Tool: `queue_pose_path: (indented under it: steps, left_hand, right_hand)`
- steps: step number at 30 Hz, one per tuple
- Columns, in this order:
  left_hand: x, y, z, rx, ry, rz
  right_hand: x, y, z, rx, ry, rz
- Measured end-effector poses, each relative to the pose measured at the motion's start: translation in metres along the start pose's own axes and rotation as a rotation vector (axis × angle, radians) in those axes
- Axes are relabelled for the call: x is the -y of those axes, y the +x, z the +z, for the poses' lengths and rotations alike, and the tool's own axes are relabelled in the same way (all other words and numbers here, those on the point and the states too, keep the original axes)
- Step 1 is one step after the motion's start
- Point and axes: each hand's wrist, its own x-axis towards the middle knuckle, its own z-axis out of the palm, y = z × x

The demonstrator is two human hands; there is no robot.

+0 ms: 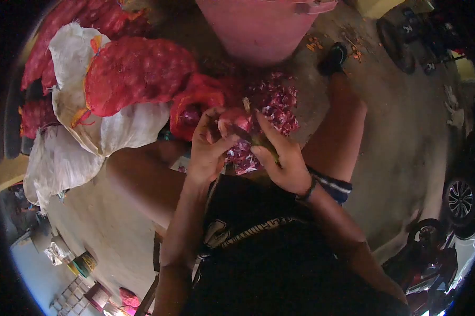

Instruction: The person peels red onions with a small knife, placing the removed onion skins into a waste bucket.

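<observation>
Onion (231, 119): gripped in left hand (208, 141), seemingly to steady it against the knife (243, 135) clasped in right hand (286, 158). Hands close together. Onion skins (277, 103): heaped beyond.

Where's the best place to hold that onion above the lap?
Probably the rounded left flank of the onion, coming from the left, as the left hand does: its bulge suits curled fingers, and the knife crowds the right side.

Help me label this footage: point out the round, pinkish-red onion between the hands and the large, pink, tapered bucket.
Round, pinkish-red onion (234, 118): head view, on its camera-facing skin.
Large, pink, tapered bucket (262, 32): head view, on its outer wall.
</observation>
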Motion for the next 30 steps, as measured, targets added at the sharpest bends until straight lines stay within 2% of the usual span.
queue_pose_path:
  steps: [6,9,10,12,14,16,17,18,19,21,23,25,30]
  left_hand:
    - [-0.001,-0.003,-0.003,-0.015,0.088,-0.028]
    - [0.005,-0.002,-0.003,-0.071,0.159,-0.127]
    - [0.003,0.001,-0.003,-0.038,0.124,-0.093]
    - [0.002,-0.001,0.001,0.026,0.056,-0.071]
    - [0.000,-0.004,-0.004,-0.005,0.128,-0.151]
    - [0.002,0.002,-0.003,0.036,0.038,-0.094]
    - [0.000,0.000,-0.008,0.089,0.040,-0.163]
    - [0.001,-0.008,-0.012,0.049,0.071,-0.221]
    - [0.001,-0.010,-0.016,0.016,0.101,-0.278]
    - [0.002,0.003,-0.011,0.025,0.112,-0.277]
    - [0.000,0.000,0.000,0.047,0.076,-0.239]
    - [-0.001,-0.001,-0.002,0.055,0.108,-0.259]
    - [0.003,0.003,-0.008,0.123,0.186,-0.277]
  right_hand:
    - [-0.007,0.001,0.001,-0.011,-0.047,-0.068]
    - [-0.025,-0.003,0.006,-0.043,-0.076,-0.076]
    - [-0.022,0.000,0.003,-0.027,-0.075,-0.069]
    - [-0.009,-0.007,-0.002,-0.007,-0.067,-0.011]
    - [-0.063,-0.023,0.006,-0.030,-0.034,0.208]
    - [-0.075,-0.004,-0.002,-0.099,-0.015,0.240]
    - [-0.080,-0.004,-0.004,-0.141,-0.008,0.199]
    - [-0.070,-0.013,-0.004,-0.174,0.009,0.189]
    - [-0.047,-0.011,-0.010,-0.120,0.067,0.284]
    - [-0.049,-0.016,-0.014,-0.065,0.193,0.296]
    - [-0.044,-0.023,-0.016,0.011,0.215,0.217]
    - [-0.020,-0.019,-0.027,0.093,0.121,0.021]
    - [-0.010,-0.010,-0.027,0.127,0.097,-0.025]
